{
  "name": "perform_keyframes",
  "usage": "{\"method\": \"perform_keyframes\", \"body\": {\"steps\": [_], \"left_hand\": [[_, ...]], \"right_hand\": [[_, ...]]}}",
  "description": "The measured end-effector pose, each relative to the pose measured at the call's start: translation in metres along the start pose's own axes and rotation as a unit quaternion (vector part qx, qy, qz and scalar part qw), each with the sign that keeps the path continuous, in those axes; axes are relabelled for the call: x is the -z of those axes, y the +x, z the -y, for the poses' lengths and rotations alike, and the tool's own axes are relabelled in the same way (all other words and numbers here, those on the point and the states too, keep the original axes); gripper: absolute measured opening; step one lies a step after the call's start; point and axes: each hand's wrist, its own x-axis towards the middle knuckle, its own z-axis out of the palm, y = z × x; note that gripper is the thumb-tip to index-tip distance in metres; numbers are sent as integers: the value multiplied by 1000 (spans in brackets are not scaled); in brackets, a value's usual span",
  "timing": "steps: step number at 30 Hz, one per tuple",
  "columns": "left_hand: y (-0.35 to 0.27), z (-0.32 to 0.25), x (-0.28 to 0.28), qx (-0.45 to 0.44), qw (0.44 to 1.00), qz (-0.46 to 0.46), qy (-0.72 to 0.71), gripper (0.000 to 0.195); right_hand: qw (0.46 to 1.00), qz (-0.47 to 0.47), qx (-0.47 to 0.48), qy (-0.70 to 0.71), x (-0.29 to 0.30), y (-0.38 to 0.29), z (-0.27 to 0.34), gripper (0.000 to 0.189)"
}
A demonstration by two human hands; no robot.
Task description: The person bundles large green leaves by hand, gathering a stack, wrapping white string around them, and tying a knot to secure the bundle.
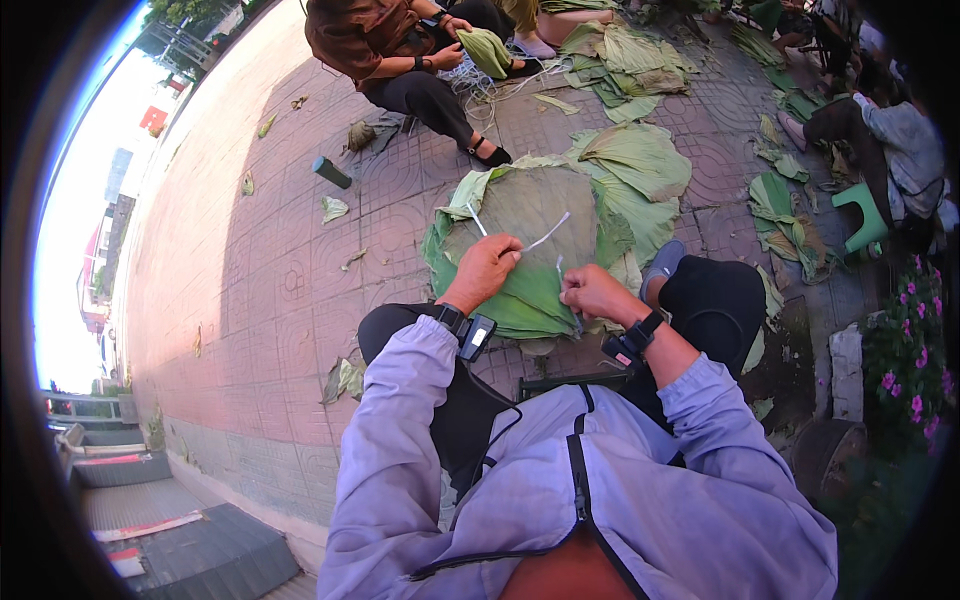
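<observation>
A stack of large green and brownish leaves (536, 199) lies on the paving between my knees. Over the left part of the stack my left hand (484, 266) pinches a white plastic string (547, 231), whose loose end curves up to the right; another white end sticks up to the left of the fingers. My right hand (592, 291), at the right edge of the stack, has its fingers closed on a short piece of white string (559, 268) that points up. Whether the two pieces are one string I cannot tell.
More flat leaves (637, 169) overlap at the stack's upper right. A person (420, 60) in black trousers sits ahead, holding a folded leaf bundle (486, 52). A dark green cylinder (331, 172) lies on the paving. At right are a green plastic stool (862, 217), another seated person and pink flowers (916, 405).
</observation>
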Motion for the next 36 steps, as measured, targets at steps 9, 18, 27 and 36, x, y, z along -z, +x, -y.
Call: {"method": "perform_keyframes", "body": {"steps": [9,18,27,36], "left_hand": [[-2,-14,-20,-112,994,4,-3,17],[-8,-23,-26,-79,993,47,-75,18],[-11,-12,-45,-56,982,81,-164,18],[-14,-19,-41,-6,967,137,-213,17]], "right_hand": [[998,6,-40,45,1,-10,6,18],[998,-41,-39,37,-10,-21,19,19],[995,-88,-37,30,-26,-23,21,18],[993,-99,-37,50,-33,-28,26,17]]}}
